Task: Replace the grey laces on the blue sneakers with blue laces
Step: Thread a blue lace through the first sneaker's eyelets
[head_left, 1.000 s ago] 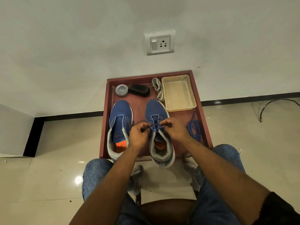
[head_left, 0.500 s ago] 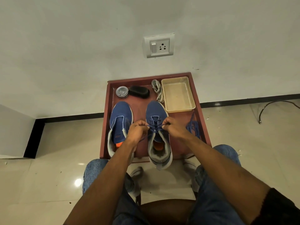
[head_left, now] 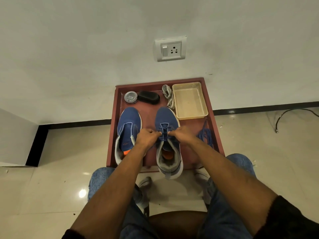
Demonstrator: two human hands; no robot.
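The left hand [head_left: 146, 136] and right hand [head_left: 183, 134] each pinch the blue lace [head_left: 164, 131] over the right sneaker [head_left: 168, 140] on the red counter [head_left: 215, 128]. The left sneaker [head_left: 128, 125] seems unlaced; grey laces [head_left: 168, 96] lie beside the beige tray [head_left: 205, 102], and a spare blue lace [head_left: 206, 136] lies right of the hands.

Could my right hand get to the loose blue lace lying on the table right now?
Probably yes, once it lets go. The right hand is pinching the lace on the right sneaker, but the loose blue lace lies just beside that wrist on the table, with nothing between them.
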